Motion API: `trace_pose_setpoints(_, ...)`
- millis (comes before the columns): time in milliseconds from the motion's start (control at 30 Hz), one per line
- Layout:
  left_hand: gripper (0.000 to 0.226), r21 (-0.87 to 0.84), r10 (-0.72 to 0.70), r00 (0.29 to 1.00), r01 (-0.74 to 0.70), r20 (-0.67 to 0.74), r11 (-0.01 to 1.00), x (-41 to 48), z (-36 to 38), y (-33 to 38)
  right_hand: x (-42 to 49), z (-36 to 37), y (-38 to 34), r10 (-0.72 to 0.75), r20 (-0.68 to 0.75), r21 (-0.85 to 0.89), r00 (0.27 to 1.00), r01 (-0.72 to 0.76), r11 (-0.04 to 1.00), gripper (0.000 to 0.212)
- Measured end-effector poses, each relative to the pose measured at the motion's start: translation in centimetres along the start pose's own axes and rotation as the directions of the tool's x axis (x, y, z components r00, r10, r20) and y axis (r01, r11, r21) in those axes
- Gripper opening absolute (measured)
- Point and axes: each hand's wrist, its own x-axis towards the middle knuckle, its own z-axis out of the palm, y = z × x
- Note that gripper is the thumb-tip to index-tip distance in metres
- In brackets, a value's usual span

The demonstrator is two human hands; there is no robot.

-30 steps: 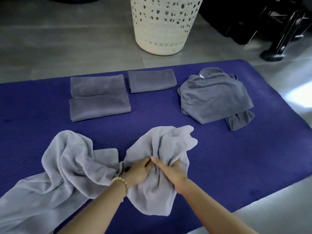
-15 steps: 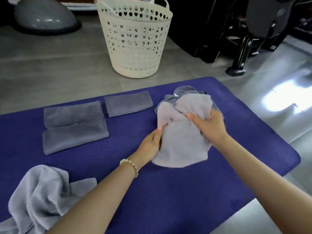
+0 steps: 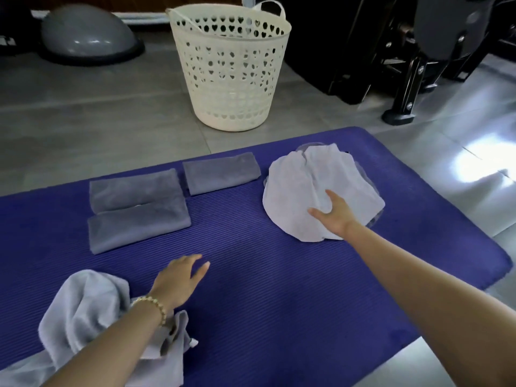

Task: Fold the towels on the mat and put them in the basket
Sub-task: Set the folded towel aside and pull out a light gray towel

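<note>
Resting right hand [image 3: 333, 216], fingers spread, on pale crumpled towel [image 3: 296, 191] heaped over darker pile [image 3: 374, 217] at purple mat's [image 3: 265, 275] right end. Holding left hand [image 3: 178, 280] open, empty, above mat beside second crumpled towel [image 3: 83, 311]. Showing three folded grey towels [image 3: 138, 224] lying far-left, perforated cream basket [image 3: 231, 68] standing on floor beyond.

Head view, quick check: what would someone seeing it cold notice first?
The right hand rests on a pale crumpled towel heaped over darker towels at the purple mat's far right. Three folded grey towels lie at its far left, and the cream basket stands on the floor beyond. The left hand hovers open beside a loose towel, near left.
</note>
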Motion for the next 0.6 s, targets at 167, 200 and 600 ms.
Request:
trace_pose_setpoints(167,0.051,0.029,-0.008,0.999,0.009,-0.049,1.0,-3.0,-0.5,-5.0,-3.3,7.2,-2.8,-0.077,0.173,0.019,0.982,0.074,0.997,0.079)
trace_pose_setpoints(200,0.05,0.037,0.001,0.997,0.002,-0.083,0.999,-3.6,-0.7,-6.3,-4.3,9.1,-3.5,-0.102,0.223,0.041,0.969,0.095,0.995,0.079)
trace_pose_setpoints(600,0.081,-0.547,-0.524,0.851,0.424,-0.031,0.722,-10.9,-0.1,-18.7,-15.1,28.0,-7.4,0.051,0.662,-0.006,0.747,-0.062,0.998,0.054)
